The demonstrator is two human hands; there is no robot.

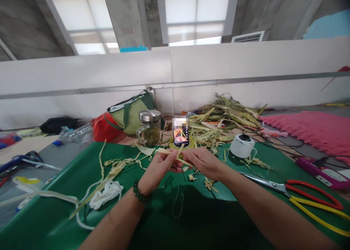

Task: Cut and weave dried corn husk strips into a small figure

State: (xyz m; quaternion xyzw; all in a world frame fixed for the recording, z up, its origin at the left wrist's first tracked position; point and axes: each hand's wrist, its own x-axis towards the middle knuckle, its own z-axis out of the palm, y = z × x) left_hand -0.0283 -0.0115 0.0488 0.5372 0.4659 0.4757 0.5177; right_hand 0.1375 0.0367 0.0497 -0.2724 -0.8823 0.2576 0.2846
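Observation:
Both hands meet over the green mat [191,220], just in front of a propped phone [181,136] whose screen shows hands with strips. My left hand [166,161], a beaded bracelet on its wrist, pinches pale yellow plant strips [179,151] that look like corn husk. These strips cross one another between the hands. My right hand [201,160] is closed on the same strips from the other side, fingertips close to the left ones. Small husk scraps [210,184] lie on the mat below. How the strips are joined is too small to tell.
Large scissors [276,186] with red and yellow handles lie at the right, near a white cup-like container [242,146]. A lidded glass jar [150,129] stands behind. Husks [232,111] are heaped at the back. White cloth [106,194] and long strips lie left.

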